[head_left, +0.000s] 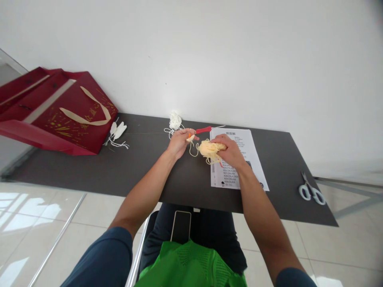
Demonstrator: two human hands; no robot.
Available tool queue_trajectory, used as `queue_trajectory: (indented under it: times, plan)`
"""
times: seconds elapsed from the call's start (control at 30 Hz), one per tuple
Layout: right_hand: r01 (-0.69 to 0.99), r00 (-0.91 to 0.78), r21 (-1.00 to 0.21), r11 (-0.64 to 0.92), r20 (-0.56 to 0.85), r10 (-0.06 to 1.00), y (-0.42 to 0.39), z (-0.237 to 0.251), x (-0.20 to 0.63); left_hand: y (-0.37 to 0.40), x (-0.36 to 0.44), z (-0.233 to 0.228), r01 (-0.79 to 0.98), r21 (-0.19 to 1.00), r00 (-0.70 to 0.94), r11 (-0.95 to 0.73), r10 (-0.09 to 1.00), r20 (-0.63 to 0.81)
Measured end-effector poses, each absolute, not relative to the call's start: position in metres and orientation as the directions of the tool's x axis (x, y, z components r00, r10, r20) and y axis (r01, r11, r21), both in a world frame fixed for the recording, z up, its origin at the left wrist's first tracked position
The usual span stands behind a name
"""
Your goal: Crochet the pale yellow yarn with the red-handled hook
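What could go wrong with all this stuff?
The yellow yarn in the right hand looks loose and stringy, so it might tangle. The red-handled tool in the left hand looks thin-ended and could snag it. The scissors lie near the table's edge and might get knocked off.

We look forward and down from the wearer's head, with the green garment [191, 265] close at bottom centre. We take in the dark table [140, 175] across mid-frame and the white wall [209, 52] above.
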State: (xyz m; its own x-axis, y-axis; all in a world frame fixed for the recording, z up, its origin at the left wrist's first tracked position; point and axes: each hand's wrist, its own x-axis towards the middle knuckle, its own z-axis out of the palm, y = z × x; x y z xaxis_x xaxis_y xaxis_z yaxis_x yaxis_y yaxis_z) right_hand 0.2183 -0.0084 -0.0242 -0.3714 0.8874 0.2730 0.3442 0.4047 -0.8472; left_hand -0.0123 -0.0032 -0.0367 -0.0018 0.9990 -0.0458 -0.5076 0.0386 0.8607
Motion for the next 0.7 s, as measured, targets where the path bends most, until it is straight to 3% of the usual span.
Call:
queue_trajectory:
  times: [0.17,0.37,0.7]
  plan:
    - [0.096,-0.444,-0.930,0.355,0.279,0.852,-0.011,-0.023,0.219,-0.012,-0.006,-0.033,-0.544,0.826,0.168,0.147,0.984,-0.064]
    - [-0.030,-0.447,-0.972,0.235,0.223,0.866,-0.011,-0.026,0.220,-0.017,-0.005,-0.037,-0.519,0.813,0.349,0.264,0.934,-0.080]
    - [-0.105,-0.200,-0.994,0.040,0.061,0.978,-0.006,-0.030,0.219,-0.017,-0.011,-0.034,-0.559,0.761,0.445,0.330,0.894,-0.060]
